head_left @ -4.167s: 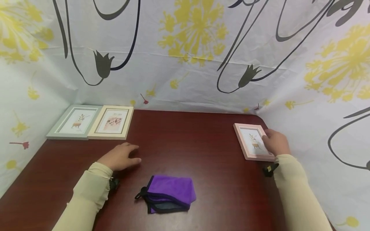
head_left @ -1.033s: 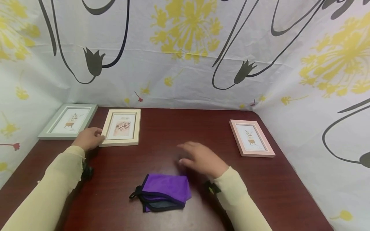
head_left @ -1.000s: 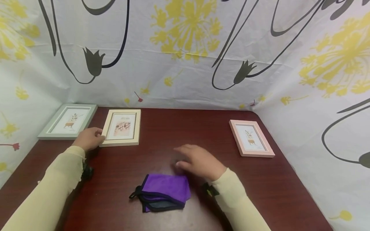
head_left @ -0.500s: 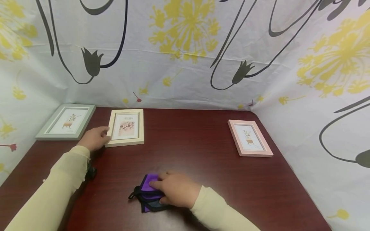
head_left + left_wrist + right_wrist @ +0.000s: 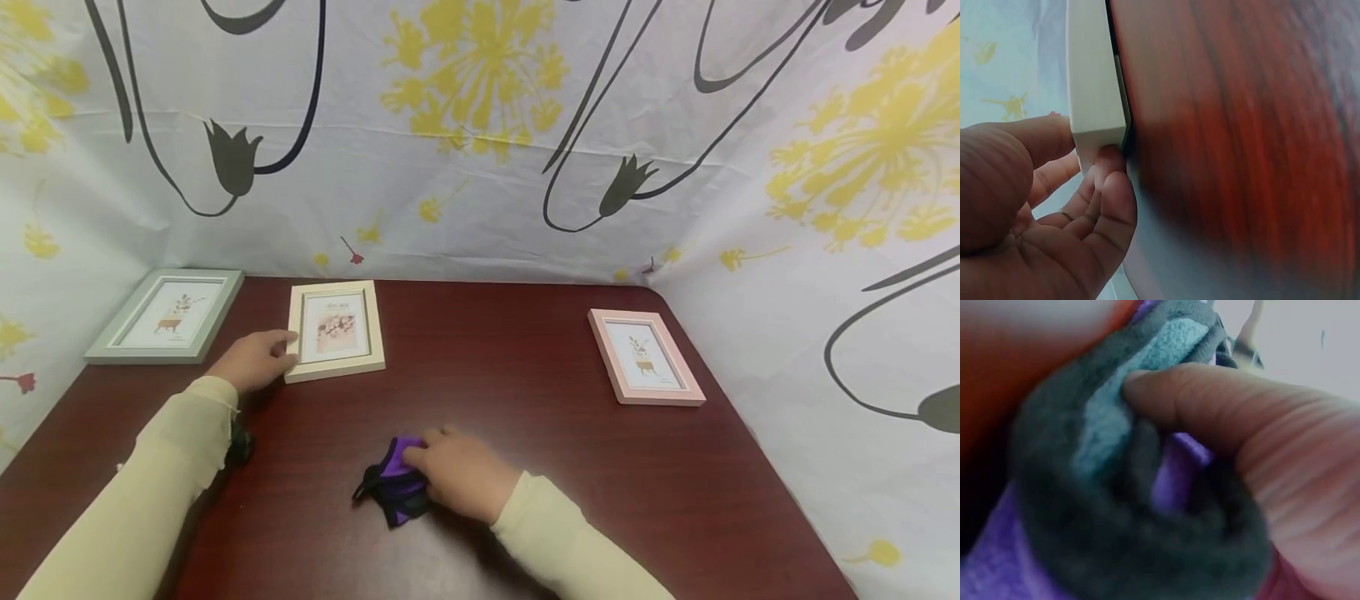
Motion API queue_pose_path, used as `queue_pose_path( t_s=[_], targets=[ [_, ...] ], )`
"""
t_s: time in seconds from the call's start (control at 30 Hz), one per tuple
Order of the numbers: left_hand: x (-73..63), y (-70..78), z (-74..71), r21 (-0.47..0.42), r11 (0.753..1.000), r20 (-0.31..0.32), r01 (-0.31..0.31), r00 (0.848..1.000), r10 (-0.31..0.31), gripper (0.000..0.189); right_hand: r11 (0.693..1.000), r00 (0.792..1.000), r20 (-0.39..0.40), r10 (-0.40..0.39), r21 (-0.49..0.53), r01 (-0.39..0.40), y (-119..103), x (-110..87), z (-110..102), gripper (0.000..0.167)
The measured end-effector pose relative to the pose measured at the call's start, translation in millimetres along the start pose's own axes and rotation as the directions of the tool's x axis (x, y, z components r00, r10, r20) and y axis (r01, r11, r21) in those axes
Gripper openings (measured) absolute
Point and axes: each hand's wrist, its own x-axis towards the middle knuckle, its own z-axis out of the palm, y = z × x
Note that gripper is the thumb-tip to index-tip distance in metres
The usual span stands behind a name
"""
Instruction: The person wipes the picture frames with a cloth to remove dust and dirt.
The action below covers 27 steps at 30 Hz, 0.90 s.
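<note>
My left hand (image 5: 255, 360) pinches the left edge of a cream picture frame (image 5: 336, 371) at the back left of the table. In the left wrist view, thumb and fingers close on a corner of that cream frame (image 5: 1094, 75), with fingertips underneath. My right hand (image 5: 465, 472) grips a purple cloth (image 5: 405, 468) with black edging and a small black loop, near the table's front middle. Seen from the right wrist, the cloth (image 5: 1104, 431) bunches into folds under my thumb, its grey-blue inner side showing. Part of it is hidden behind the hand.
A grey-green picture frame (image 5: 202, 333) lies at the far left, against the patterned sheet (image 5: 450, 167) that lines the back and sides. Toward the right edge of the dark red table (image 5: 525, 358) lies a pink picture frame (image 5: 621, 385).
The cream frame has been drawn right, away from the grey-green one, and turned slightly. My right hand left the pink frame, came to the cloth, and gathered it up.
</note>
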Motion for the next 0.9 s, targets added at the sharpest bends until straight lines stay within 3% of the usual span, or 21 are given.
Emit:
queue_pose_path(
  t_s=[0.27,0.57,0.7,0.9],
  targets=[
    [1.0,7.4,6.8,-0.013,1.000,0.014,-0.019,1.000,0.020,0.048,0.983,0.984,-0.051,0.169,0.087,-0.164,75.6,-5.6,1.8,0.037],
    [-0.7,15.5,18.6,-0.026,0.999,0.034,-0.024,0.999,0.025,0.050,0.898,0.915,-0.073,0.398,0.235,-0.372,158.0,-36.7,7.6,0.041],
    [-4.1,26.6,26.4,-0.038,0.998,0.040,-0.041,0.998,0.042,0.049,0.862,0.887,-0.055,0.458,0.272,-0.428,178.7,-49.5,8.8,0.043],
    [-10.8,51.0,37.1,0.019,0.992,0.059,-0.126,0.990,0.125,0.046,0.854,0.885,-0.044,0.463,0.289,-0.433,186.4,-55.0,8.7,0.041]
  ],
)
